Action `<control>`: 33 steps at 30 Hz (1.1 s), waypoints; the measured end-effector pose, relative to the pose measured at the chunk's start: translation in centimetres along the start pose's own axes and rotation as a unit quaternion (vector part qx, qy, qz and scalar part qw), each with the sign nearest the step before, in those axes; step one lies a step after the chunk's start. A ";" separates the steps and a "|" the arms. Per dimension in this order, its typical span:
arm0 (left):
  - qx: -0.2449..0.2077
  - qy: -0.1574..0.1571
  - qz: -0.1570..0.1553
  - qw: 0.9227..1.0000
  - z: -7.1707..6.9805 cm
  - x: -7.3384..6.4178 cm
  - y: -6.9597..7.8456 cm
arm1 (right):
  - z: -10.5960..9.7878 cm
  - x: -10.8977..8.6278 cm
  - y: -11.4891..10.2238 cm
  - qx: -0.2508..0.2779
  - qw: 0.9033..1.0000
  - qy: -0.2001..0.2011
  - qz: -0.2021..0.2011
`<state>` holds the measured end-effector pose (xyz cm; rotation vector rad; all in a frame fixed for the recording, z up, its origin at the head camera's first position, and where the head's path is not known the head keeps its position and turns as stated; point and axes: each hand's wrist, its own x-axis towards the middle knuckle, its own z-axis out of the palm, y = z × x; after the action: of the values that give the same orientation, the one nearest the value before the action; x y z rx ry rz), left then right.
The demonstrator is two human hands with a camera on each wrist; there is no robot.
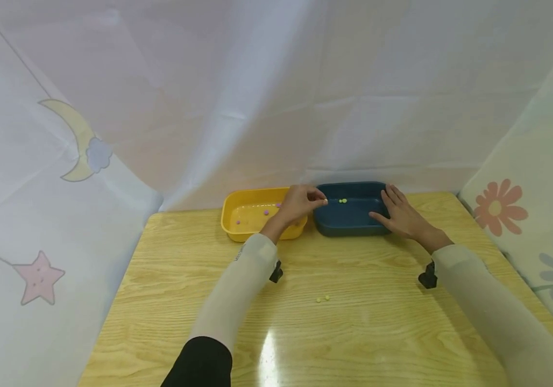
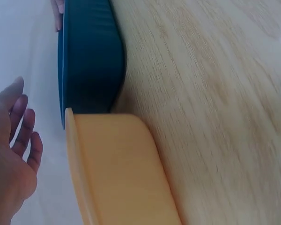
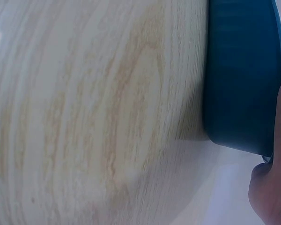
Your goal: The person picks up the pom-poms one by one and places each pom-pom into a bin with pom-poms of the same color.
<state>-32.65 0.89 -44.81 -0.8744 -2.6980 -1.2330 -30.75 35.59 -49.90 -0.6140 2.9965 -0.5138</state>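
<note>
My left hand hangs over the right end of the yellow tray, its thumb and index fingertips together by the left rim of the dark blue tray. A tiny pale piece shows at those fingertips; I cannot tell exactly what it is. In the left wrist view, the other fingers curve loosely. At the blue tray's right end, my right hand rests on the rim with fingers fairly straight and thumb reaching over the edge. Several small yellow-green beads lie inside the blue tray, several purple beads in the yellow one.
Two yellow-green beads lie on the wooden table in front of the trays. Behind the trays hangs a pale cloth backdrop, with printed cloth walls at both sides. Black wrist mounts sit under the sleeves.
</note>
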 end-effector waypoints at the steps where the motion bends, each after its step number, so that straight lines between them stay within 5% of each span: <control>1: 0.011 0.011 -0.010 1.000 0.2 0.1 0.0 | 0.0 0.0 0.0 0.001 1.000 -0.001 0.000; 9: 0.071 0.078 -0.091 0.990 1.8 1.0 -0.3 | 0.2 0.3 0.4 -0.001 1.000 0.005 -0.002; 18: 0.100 0.102 -0.127 0.982 2.4 1.4 -0.6 | 0.3 0.2 0.5 0.001 1.000 0.008 -0.001; 33: 0.116 0.113 -0.067 0.985 0.9 0.1 -0.9 | 0.0 0.1 0.1 0.007 1.000 0.003 0.001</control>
<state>-33.00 1.14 -45.99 -0.5017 -2.6778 -0.9450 -30.85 35.65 -49.99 -0.6091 2.9960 -0.5383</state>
